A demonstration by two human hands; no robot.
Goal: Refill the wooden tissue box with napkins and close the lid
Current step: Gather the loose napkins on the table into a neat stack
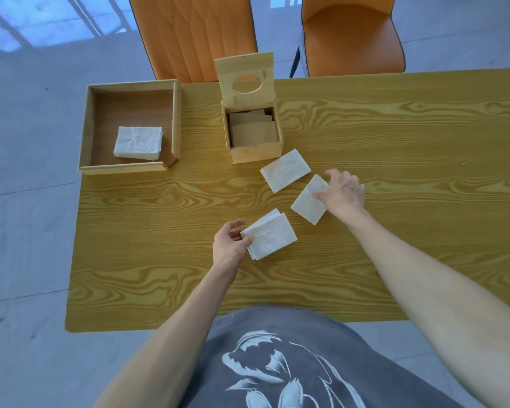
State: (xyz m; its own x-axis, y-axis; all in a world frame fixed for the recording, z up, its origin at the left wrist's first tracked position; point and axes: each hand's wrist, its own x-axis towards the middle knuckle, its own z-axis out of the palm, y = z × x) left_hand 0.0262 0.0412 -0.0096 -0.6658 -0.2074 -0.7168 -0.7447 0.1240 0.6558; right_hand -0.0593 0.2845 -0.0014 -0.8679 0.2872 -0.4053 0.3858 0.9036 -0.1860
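Napkins lie in three small white stacks on the wooden table (159,260), in front of a person in a grey printed shirt (277,363). Nearest, the left hand (228,245) pinches the left edge of one napkin stack (273,235) between thumb and fingers, and the stack seems to rest flat on the table. At about 1 o'clock from it, the right hand (343,192) lies with spread fingers on the second stack (308,201), pressing its upper right part; whether it grips it, one cannot tell. At about 11 o'clock from this one, the third stack (284,169) lies free, just beside the front corner of the wooden tissue box (255,153). This box stands at 12 o'clock from the left hand; its lid (245,76) with the oval hole stands upright, and brown paper pieces show inside. Well apart at 9 o'clock from the box, an open wooden tray (175,119) holds one more folded stack (138,142). Beyond the far edge stand two orange chairs (351,36).
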